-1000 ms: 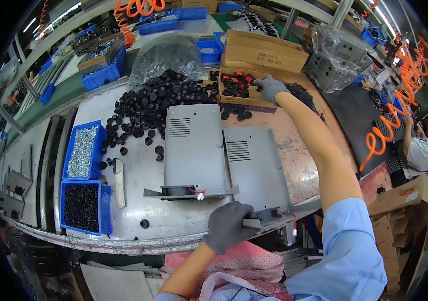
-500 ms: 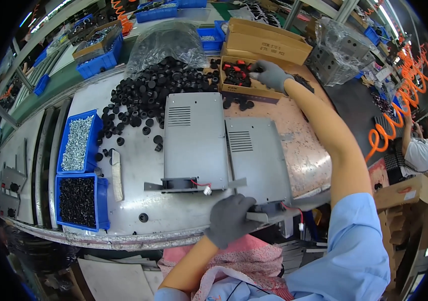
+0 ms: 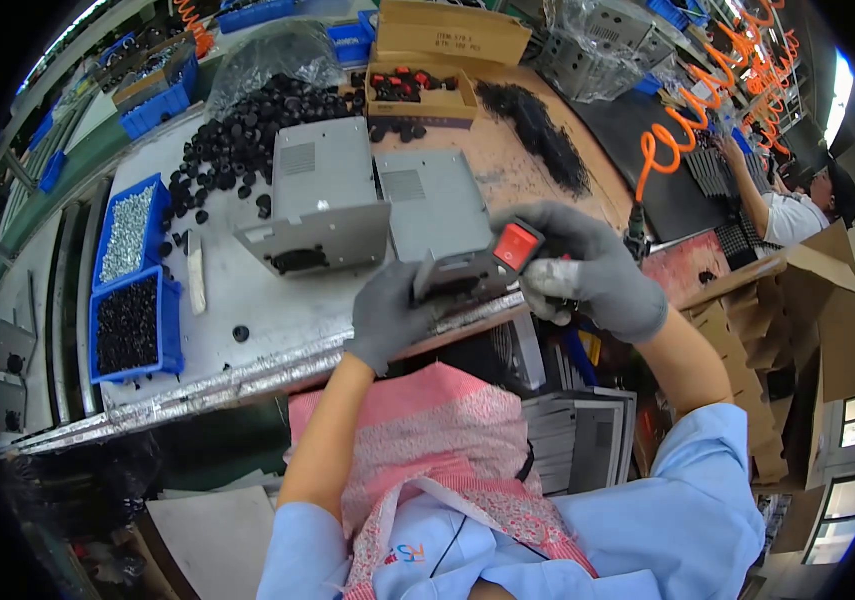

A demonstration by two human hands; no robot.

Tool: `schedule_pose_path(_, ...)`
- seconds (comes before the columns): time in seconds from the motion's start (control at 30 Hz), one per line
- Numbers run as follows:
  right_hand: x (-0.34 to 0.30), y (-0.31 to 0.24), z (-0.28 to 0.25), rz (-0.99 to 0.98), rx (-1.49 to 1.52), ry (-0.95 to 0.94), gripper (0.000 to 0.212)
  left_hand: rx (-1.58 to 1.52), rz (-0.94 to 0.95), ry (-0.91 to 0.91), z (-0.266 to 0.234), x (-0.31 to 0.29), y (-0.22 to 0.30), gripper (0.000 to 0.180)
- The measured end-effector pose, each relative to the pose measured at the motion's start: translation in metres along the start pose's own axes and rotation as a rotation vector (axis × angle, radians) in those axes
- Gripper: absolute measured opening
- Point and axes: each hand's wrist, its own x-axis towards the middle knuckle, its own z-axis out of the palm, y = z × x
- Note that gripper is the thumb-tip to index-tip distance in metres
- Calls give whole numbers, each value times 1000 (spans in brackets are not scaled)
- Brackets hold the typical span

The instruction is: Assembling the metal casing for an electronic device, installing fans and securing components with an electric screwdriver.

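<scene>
My right hand [image 3: 602,275], in a grey glove, pinches a red rocker switch [image 3: 517,246] with a black frame, raised above the bench's front edge. A small pale and dark bit shows by its lower fingers; I cannot make out what it is. Closed on the near end panel of the right-hand grey metal case [image 3: 432,195] is my left hand [image 3: 387,312], gloved too. This case lies with its slotted face up. Beside it, to the left, a second grey metal case [image 3: 322,165] has its end panel facing me, with a dark round opening.
Black rubber caps [image 3: 237,125] are heaped behind the cases. An open carton [image 3: 457,105] holds more red switches. Blue bins of silver screws [image 3: 127,235] and black screws [image 3: 127,325] stand left. Black cable ties [image 3: 537,135] lie back right. Another person [image 3: 792,205] works at far right.
My right hand has come back from the carton to the bench's front edge with a red rocker switch. Both cases' near ends now look tilted up, with my left hand still at the right-hand case.
</scene>
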Motion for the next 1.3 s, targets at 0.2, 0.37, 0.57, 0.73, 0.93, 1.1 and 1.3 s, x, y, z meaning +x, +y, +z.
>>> schedule_pose_path(0.2,-24,76,6,-61,-92,296,37,-29,4,242,-9,1,29,50)
schedule_pose_path(0.37,6,126,15,-481,-378,467,33,-929,-228,33,-18,7,49,43)
schedule_pose_path(0.57,25,114,15,-854,-933,579,39,-1037,-221,-155,-29,7,50,49)
schedule_pose_path(0.73,27,110,18,-758,-1192,629,43,-728,-180,-74,-25,15,49,46)
schedule_pose_path(0.93,21,88,16,-713,-1049,718,37,-767,-134,91,-10,17,43,50)
schedule_pose_path(1.1,34,95,11,-584,-1102,727,31,-778,-86,161,-3,22,52,58)
schedule_pose_path(1.3,37,105,10,-653,-1052,741,34,-854,-108,203,-4,16,51,53)
